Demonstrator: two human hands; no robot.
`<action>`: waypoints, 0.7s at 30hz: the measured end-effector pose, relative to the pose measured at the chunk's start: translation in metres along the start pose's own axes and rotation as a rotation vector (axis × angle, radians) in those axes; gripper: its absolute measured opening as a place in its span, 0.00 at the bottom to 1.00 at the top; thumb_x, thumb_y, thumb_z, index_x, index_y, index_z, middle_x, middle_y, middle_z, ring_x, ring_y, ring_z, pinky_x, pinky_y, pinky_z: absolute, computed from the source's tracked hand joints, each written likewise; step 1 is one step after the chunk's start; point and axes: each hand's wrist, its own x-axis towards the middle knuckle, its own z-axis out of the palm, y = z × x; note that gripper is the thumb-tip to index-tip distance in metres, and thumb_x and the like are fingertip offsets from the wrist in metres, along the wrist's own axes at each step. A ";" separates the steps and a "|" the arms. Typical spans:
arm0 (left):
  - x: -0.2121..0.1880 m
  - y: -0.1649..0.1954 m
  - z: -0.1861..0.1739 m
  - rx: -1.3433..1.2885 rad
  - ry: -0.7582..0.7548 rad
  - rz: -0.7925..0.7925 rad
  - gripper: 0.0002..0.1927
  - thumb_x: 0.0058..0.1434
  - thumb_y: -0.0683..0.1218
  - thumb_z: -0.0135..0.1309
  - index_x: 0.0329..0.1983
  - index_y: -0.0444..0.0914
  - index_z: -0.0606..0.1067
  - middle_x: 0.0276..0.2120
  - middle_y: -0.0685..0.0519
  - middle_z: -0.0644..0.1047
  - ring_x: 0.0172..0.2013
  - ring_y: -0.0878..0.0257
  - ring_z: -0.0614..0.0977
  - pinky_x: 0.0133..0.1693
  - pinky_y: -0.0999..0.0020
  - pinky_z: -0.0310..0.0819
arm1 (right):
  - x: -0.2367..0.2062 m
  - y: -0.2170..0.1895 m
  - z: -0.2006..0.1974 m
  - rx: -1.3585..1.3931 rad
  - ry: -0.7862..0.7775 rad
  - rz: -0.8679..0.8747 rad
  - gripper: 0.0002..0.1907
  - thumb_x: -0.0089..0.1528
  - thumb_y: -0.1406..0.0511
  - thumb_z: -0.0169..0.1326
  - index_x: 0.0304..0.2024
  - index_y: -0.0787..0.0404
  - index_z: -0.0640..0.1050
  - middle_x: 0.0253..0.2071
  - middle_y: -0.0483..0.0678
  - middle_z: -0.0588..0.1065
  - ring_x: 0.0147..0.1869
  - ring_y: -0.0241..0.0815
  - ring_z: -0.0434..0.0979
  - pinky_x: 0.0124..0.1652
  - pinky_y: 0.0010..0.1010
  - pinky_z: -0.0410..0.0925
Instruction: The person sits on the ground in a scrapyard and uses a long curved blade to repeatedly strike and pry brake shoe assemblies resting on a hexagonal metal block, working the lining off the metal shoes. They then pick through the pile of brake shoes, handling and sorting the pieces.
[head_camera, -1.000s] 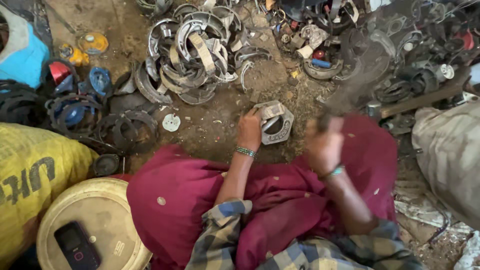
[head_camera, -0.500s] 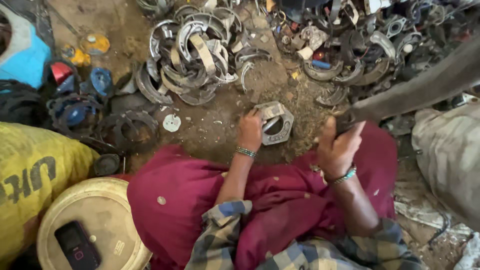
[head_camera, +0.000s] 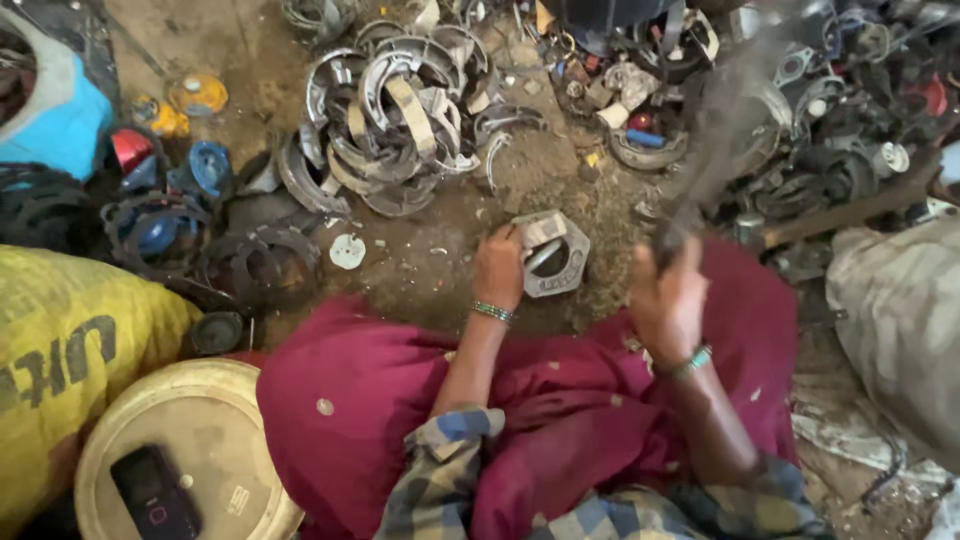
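Metal ring-shaped casting, grey and angular with a round opening, lies on the dirt floor just ahead of the person's knees, under a maroon cloth. It looks heavy, stiff and rough-edged, unlikely to slip but hard on bare skin; the outer rim nearest the knees seems the safest place to grip. The left hand rests closed over its left edge, pinning it down. The right hand is wrapped tight around a dark handle, raised and blurred, its head impossible to make out. Curved metal shoes lie heaped beyond, well apart from the casting.
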 end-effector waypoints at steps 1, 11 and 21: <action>-0.001 0.001 -0.002 -0.031 0.021 0.005 0.15 0.59 0.38 0.48 0.46 0.35 0.80 0.46 0.41 0.81 0.46 0.41 0.81 0.58 0.47 0.70 | -0.004 -0.005 -0.005 0.041 0.094 -0.148 0.18 0.76 0.61 0.51 0.61 0.65 0.65 0.36 0.57 0.77 0.34 0.48 0.80 0.34 0.40 0.73; 0.009 0.008 -0.013 -0.050 -0.004 -0.068 0.15 0.63 0.40 0.47 0.49 0.35 0.80 0.46 0.41 0.80 0.46 0.39 0.80 0.50 0.50 0.74 | -0.032 0.096 0.077 -0.629 -0.424 -0.109 0.23 0.69 0.55 0.51 0.47 0.72 0.67 0.22 0.62 0.75 0.26 0.62 0.78 0.25 0.49 0.69; 0.002 0.007 -0.012 -0.079 -0.035 -0.075 0.14 0.59 0.38 0.49 0.46 0.36 0.81 0.45 0.40 0.80 0.45 0.38 0.79 0.49 0.48 0.74 | -0.022 0.021 0.006 0.030 0.039 -0.050 0.16 0.74 0.58 0.51 0.53 0.66 0.70 0.29 0.55 0.77 0.29 0.50 0.80 0.29 0.40 0.71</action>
